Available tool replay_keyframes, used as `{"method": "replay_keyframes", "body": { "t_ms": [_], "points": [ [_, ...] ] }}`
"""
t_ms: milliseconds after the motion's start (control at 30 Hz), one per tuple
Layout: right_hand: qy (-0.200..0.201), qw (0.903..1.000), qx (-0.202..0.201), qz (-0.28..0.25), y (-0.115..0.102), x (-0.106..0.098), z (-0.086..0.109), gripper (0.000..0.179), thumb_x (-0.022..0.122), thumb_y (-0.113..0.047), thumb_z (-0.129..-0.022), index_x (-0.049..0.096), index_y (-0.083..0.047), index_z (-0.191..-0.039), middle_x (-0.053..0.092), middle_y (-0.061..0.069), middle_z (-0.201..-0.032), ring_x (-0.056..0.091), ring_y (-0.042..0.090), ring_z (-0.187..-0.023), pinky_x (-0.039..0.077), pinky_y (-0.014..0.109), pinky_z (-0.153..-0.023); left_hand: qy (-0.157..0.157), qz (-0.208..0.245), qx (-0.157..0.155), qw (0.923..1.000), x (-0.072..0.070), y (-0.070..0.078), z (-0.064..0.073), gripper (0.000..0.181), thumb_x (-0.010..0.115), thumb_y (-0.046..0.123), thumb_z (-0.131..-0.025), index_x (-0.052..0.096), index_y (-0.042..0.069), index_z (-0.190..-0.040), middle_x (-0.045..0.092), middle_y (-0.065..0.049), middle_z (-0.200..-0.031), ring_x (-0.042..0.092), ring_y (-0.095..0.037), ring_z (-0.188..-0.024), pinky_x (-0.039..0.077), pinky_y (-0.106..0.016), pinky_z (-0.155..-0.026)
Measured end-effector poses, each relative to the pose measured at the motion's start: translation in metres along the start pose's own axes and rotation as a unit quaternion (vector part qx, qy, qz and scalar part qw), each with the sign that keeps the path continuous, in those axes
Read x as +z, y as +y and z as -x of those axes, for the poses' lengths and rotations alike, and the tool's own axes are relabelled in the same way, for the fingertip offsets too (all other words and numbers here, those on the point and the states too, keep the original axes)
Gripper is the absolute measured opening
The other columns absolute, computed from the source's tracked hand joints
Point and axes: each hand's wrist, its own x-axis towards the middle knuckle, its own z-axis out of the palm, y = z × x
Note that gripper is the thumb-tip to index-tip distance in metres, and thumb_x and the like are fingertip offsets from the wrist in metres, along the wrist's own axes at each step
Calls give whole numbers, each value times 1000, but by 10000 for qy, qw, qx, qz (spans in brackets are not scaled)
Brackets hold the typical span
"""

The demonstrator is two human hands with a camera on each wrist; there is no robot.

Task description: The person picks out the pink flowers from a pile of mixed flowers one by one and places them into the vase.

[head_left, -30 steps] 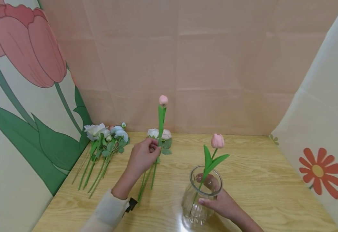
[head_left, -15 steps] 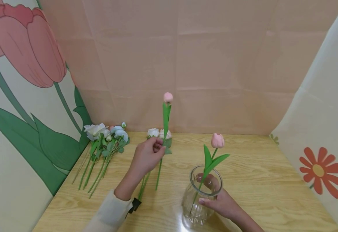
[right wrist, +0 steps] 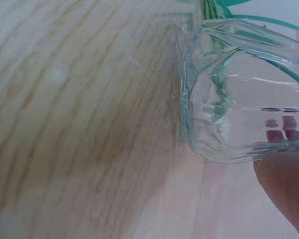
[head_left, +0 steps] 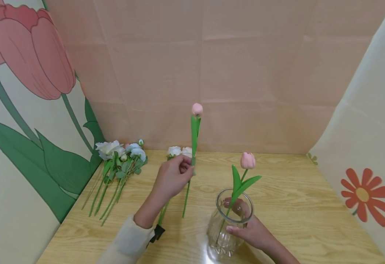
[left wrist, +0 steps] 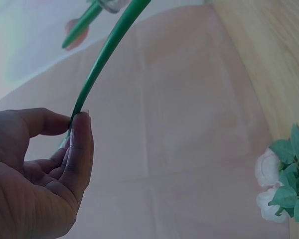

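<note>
My left hand [head_left: 174,176] pinches the green stem of a pink tulip [head_left: 197,109] between thumb and fingertips, holding it upright above the table. In the left wrist view the pinched stem [left wrist: 102,59] runs up past the fingertips. My right hand [head_left: 250,227] grips the side of a clear glass vase [head_left: 226,234], thumb in front and fingers behind. A second pink tulip [head_left: 247,160] with two green leaves leans in the vase, its stem inside the glass. Seen from the right wrist, the faceted vase base [right wrist: 204,99] is close over the wood, with fingers showing through the glass.
Several white and pale blue flowers [head_left: 109,149] with long stems lie at the left of the wooden table [head_left: 288,194]. Two white roses [head_left: 174,150] lie behind my left hand. A plain pink backdrop [head_left: 245,73] stands at the back, with printed flower panels at both sides.
My left hand has moved to the right and slightly up with the tulip, away from the two white roses. The right hand and vase have stayed in place.
</note>
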Motion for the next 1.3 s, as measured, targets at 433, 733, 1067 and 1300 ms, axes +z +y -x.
{"method": "replay_keyframes", "body": {
  "t_ms": [433,733,1067,1300],
  "points": [
    [21,9998,-70,-160,2,1,0,71,77,-6,-85,40,-7,-145,54,24,-141,43,59,-130,34,80,-97,132,49,367,9992,4,17,3,14,69,16,-94,70,8,-106,68,2,-90,65,-9,-80,56,-25,-71],
    [66,9999,-98,-95,2,1,0,72,78,-5,-84,41,-10,-145,56,21,-140,46,55,-129,37,78,-96,55,77,446,9990,6,29,2,14,68,17,-94,70,10,-106,68,3,-90,65,-10,-80,55,-26,-71],
    [50,9998,-129,-120,4,0,-2,72,78,-6,-84,40,-11,-145,55,19,-142,45,56,-130,37,78,-97,151,99,721,9972,10,39,-3,15,69,17,-94,71,10,-107,70,3,-90,66,-9,-79,54,-23,-66],
    [12,9999,4,-158,3,0,-1,70,77,-6,-86,40,-9,-145,54,22,-142,43,58,-131,35,80,-96,241,242,912,9952,14,47,-6,16,70,17,-94,71,8,-108,71,2,-92,67,-9,-80,54,-22,-68]
  ]
}}
